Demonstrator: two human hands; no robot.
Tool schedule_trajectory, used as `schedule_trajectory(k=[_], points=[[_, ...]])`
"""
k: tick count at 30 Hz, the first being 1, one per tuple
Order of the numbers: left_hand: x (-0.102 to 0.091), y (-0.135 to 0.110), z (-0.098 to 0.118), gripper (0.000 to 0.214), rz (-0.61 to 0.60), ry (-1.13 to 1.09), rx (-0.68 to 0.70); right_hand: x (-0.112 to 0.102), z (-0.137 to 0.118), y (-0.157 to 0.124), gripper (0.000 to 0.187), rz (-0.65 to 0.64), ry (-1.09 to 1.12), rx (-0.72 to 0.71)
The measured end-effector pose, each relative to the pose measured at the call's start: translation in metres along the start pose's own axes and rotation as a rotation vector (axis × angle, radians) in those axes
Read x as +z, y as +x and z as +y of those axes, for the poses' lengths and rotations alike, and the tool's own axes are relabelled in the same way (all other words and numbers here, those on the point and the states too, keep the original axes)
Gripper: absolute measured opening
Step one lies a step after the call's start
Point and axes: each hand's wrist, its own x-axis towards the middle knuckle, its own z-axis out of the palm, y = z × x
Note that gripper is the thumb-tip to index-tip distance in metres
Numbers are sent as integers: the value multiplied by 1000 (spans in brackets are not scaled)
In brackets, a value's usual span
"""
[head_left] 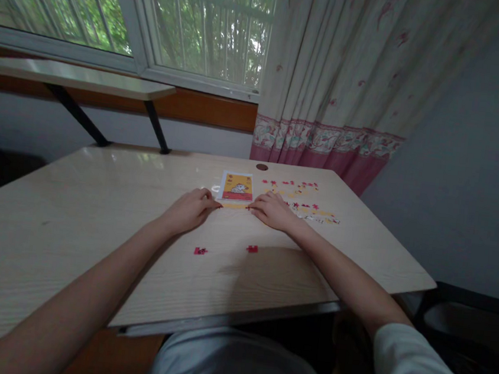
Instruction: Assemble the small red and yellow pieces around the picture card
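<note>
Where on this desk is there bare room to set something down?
The widest bare patch on the desk lies between the shelf legs and the left forearm. A smaller one separates the red jigsaw pieces from the front edge. It's crowded around the left hand, right hand, yellow strip and picture card, and among scattered jigsaw pieces to the right.

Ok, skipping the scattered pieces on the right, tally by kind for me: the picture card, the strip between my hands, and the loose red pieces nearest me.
White-bordered, rectangular yellow and red picture card: 1
Thin yellow-orange strip between your hands: 1
Loose red jigsaw pieces nearest you: 2
Total: 4
</note>
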Motion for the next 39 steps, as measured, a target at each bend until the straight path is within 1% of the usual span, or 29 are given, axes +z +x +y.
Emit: schedule_trajectory(k=[6, 13, 22, 27, 34, 39], points=[[-1, 0, 5, 36, -9, -3, -7, 3, -7, 1, 39, 21, -17, -24], [0, 2, 6, 36, 2, 29, -2, 8, -25, 8, 47, -30, -3, 1], [1, 4, 6, 35, -8, 77, 9, 14, -42, 21, 48, -40, -31, -34], [1, 4, 9, 36, 1, 101, -5, 10, -39, 19, 47, -30, -32, -20], [0, 3, 11, 37, 1, 100, -16, -2, -27, 2, 43, -17, -50, 16], [1, 2, 11, 37, 10, 56, -19, -1, -21, -2, 42, 7, -38, 32]])
